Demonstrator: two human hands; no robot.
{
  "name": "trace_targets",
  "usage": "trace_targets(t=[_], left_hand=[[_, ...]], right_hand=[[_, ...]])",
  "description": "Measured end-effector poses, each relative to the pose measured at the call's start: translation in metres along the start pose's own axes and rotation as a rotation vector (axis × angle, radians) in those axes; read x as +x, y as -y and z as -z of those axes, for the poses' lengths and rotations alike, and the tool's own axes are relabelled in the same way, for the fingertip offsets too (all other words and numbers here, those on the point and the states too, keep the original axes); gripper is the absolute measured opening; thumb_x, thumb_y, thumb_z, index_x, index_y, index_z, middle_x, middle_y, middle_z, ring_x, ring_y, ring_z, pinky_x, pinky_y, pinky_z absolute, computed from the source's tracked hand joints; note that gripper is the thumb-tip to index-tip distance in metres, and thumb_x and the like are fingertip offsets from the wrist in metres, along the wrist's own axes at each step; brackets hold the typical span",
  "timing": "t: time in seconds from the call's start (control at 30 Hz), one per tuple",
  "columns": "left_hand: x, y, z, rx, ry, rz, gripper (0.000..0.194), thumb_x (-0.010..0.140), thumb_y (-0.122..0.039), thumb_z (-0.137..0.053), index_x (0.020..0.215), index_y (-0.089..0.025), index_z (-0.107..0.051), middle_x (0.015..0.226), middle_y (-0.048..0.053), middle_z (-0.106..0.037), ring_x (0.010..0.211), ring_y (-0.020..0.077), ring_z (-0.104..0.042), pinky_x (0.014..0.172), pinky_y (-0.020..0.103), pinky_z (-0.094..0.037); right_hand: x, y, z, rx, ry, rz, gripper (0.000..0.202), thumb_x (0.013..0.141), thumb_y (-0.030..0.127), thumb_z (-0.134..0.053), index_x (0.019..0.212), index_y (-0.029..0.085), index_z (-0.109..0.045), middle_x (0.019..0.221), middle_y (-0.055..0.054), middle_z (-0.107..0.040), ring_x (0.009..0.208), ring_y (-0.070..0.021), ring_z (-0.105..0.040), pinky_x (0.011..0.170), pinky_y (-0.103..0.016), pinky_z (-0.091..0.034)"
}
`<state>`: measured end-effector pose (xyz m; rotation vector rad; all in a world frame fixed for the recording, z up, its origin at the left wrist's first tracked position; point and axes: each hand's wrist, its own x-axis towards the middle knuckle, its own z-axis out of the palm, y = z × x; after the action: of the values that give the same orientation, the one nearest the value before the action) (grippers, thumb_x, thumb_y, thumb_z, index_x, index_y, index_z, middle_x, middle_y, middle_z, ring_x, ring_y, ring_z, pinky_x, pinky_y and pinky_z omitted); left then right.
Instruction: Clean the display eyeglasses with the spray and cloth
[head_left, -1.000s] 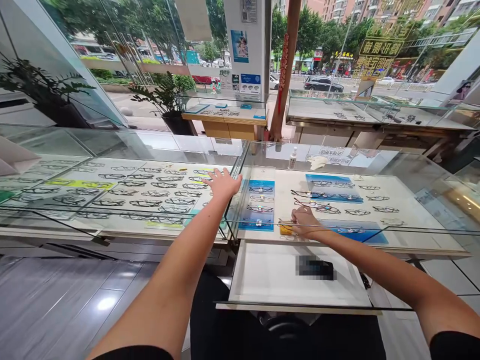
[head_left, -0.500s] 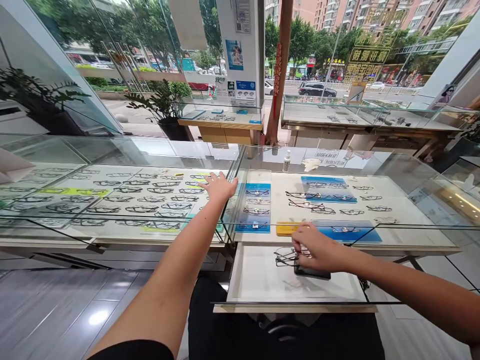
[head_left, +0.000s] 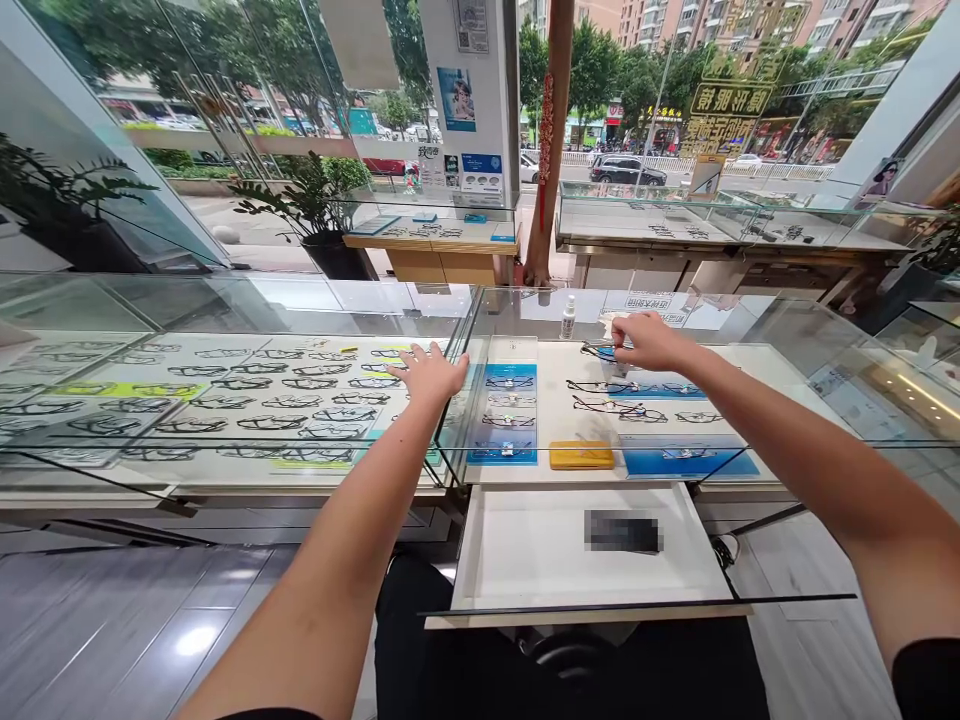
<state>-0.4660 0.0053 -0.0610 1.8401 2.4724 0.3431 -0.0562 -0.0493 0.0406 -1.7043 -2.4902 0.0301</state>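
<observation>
My left hand (head_left: pixel 430 374) lies on the glass counter top (head_left: pixel 360 305) with its fingers spread, and nothing is in it. Farther right, my right hand (head_left: pixel 649 341) is over the counter's far part, its fingers pinched on a pair of eyeglasses (head_left: pixel 598 350). The frame juts out left of the fingertips; the rest is hidden behind the hand. Below, the pulled-out white drawer (head_left: pixel 517 560) holds a dark flat item (head_left: pixel 622 532), blurred by pixelation.
A small white spray bottle (head_left: pixel 568 318) stands on the glass beyond my hands. Under the glass are rows of eyeglasses (head_left: pixel 274 424), blue display mats (head_left: pixel 486 457) and a yellow case (head_left: pixel 581 455). Potted plants (head_left: pixel 315 205) and more showcases (head_left: pixel 637 222) line the window side.
My right hand has moved up and away from the drawer to the far part of the counter, carrying the eyeglasses. My left hand stays spread on the glass.
</observation>
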Motion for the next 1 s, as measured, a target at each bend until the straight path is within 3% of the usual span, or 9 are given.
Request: trace_targets(t=[0.2,0.47,0.73,1.0], left_hand=[[0.000,0.000,0.001,-0.001,0.012,0.000,0.102,0.103,-0.076,-0.027,0.181,-0.010,-0.033,0.189,0.028,-0.020,0.175,0.0556,-0.014,0.132,0.084,-0.021],[-0.002,0.000,0.001,-0.003,0.006,-0.007,0.103,0.103,-0.077,-0.026,0.180,-0.008,-0.035,0.188,0.029,-0.022,0.175,0.0555,-0.016,0.132,0.083,-0.022],[-0.002,0.000,0.003,0.004,0.017,-0.005,0.102,0.103,-0.076,-0.026,0.180,-0.009,-0.034,0.189,0.028,-0.021,0.175,0.0544,-0.015,0.133,0.081,-0.021],[-0.003,0.000,0.004,0.002,0.016,-0.007,0.102,0.104,-0.076,-0.026,0.180,-0.008,-0.033,0.189,0.029,-0.021,0.175,0.0548,-0.015,0.133,0.081,-0.021]], right_hand=[[0.038,-0.018,-0.029,-0.125,-0.052,-0.039,0.005,0.094,0.028,-0.061,0.096,0.023,-0.060,0.096,-0.013,-0.071,0.109,-0.0349,-0.060,0.108,-0.048,-0.035],[0.040,-0.011,-0.061,-0.060,-0.006,0.014,0.011,0.094,0.029,-0.065,0.092,0.025,-0.055,0.098,-0.011,-0.071,0.108,-0.0334,-0.060,0.108,-0.047,-0.035],[0.043,-0.015,-0.074,-0.018,0.023,-0.004,0.018,0.090,0.030,-0.068,0.096,0.026,-0.052,0.102,-0.011,-0.070,0.108,-0.0340,-0.059,0.098,-0.043,-0.038],[0.045,-0.018,-0.076,0.000,0.035,-0.001,0.030,0.085,0.024,-0.071,0.112,0.024,-0.057,0.116,-0.013,-0.072,0.118,-0.0359,-0.059,0.100,-0.043,-0.040]])
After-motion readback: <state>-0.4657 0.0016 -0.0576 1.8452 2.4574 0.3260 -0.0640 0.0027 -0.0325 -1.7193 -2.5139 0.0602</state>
